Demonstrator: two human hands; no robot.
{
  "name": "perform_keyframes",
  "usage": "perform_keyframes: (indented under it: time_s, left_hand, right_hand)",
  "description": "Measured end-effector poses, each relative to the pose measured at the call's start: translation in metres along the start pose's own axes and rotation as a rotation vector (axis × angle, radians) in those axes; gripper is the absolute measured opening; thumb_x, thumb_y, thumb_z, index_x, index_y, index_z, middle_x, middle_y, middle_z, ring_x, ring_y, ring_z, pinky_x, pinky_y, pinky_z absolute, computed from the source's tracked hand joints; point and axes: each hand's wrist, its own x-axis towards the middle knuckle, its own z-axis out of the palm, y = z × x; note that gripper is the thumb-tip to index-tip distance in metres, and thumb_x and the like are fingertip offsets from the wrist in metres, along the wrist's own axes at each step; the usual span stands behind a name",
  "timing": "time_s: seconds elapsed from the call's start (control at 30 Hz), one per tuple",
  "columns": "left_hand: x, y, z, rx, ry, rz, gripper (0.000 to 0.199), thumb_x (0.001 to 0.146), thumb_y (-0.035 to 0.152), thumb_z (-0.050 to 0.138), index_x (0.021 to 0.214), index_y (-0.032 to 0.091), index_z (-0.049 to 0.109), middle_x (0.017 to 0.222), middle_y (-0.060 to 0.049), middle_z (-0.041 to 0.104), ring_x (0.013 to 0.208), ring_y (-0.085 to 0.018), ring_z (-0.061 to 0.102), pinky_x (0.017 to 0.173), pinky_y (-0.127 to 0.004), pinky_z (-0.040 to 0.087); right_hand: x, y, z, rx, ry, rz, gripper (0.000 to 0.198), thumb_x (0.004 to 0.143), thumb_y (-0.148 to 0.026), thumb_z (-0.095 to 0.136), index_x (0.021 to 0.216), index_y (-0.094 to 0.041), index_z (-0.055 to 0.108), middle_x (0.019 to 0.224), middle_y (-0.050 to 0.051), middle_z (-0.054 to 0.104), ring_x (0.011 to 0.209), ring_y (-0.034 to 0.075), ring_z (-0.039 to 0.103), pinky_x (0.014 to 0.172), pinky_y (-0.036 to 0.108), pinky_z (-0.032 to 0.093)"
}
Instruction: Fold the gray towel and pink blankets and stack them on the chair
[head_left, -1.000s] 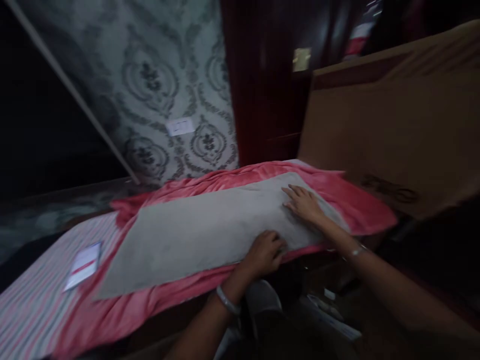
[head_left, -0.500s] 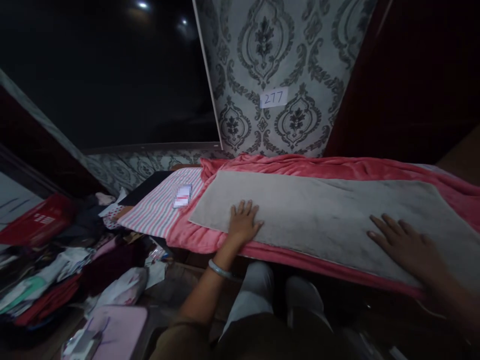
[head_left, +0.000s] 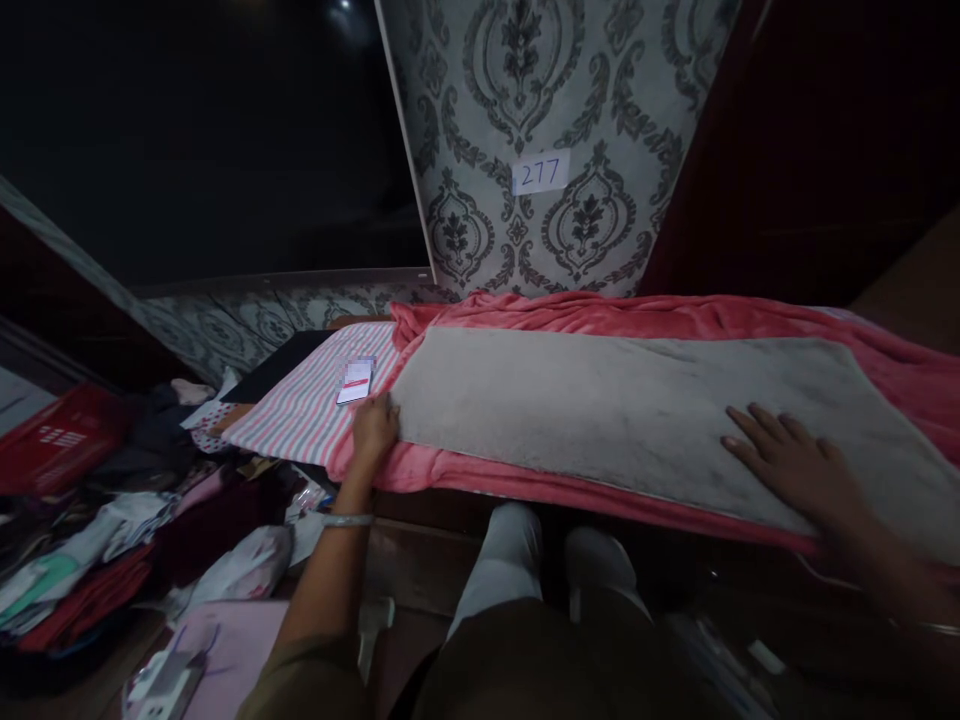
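A long grey cloth lies spread over a pink plush blanket. At the cloth's left end, my left hand is closed, its curled fingers on the cloth's edge. Just beyond that hand, a phone with a lit screen rests on a pink-and-grey striped cloth. My right hand lies flat toward the right part of the grey cloth, palm down and fingers spread.
Patterned wallpaper with a paper label reading 277 rises behind, beside a large dark screen. Down on the left are a red basket, piled clothes and a pink lid-like surface.
My left hand has slid left from the grey cloth's surface to its left edge, and its fingers have curled. My right hand stays flat. The view has shifted slightly.
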Motion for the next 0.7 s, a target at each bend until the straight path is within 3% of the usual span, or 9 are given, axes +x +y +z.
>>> perform_keyframes:
  time_s: [0.13,0.23,0.53,0.7]
  left_hand:
    - [0.013,-0.011,-0.008,-0.026,-0.069,-0.068,0.039,0.095,0.035,0.046,0.115,0.008,0.067,0.113,-0.018,0.072,0.103,-0.027,0.066,0.085,-0.032,0.049]
    - [0.022,-0.013,-0.010,-0.029,-0.098,-0.107,0.038,0.094,0.041,0.050,0.103,0.010,0.069,0.101,-0.016,0.073,0.091,-0.026,0.067,0.074,-0.031,0.047]
    - [0.026,-0.013,-0.002,0.014,-0.063,-0.144,0.032,0.098,0.032,0.042,0.106,0.010,0.064,0.106,-0.020,0.071,0.095,-0.027,0.067,0.073,-0.034,0.047]
    - [0.024,-0.014,-0.007,0.035,-0.027,-0.061,0.032,0.100,0.039,0.048,0.104,0.012,0.065,0.097,-0.010,0.070,0.086,-0.020,0.065,0.079,-0.036,0.052]
  right_hand:
    - [0.000,-0.001,0.000,-0.013,-0.018,0.011,0.075,0.094,-0.057,0.013,0.160,-0.026,0.032,0.168,0.006,0.025,0.150,0.034,0.028,0.115,0.058,0.032]
    - [-0.001,-0.001,0.000,-0.015,-0.020,0.017,0.074,0.095,-0.058,0.013,0.160,-0.027,0.032,0.168,0.005,0.024,0.151,0.033,0.027,0.116,0.057,0.029]
    - [-0.001,-0.006,-0.006,-0.020,-0.050,0.026,0.069,0.100,-0.056,0.014,0.162,-0.028,0.028,0.169,0.005,0.021,0.152,0.031,0.024,0.118,0.054,0.028]
    - [0.004,0.000,0.001,-0.008,-0.014,0.019,0.067,0.100,-0.058,0.020,0.160,-0.031,0.032,0.168,0.005,0.025,0.151,0.031,0.027,0.117,0.056,0.030]
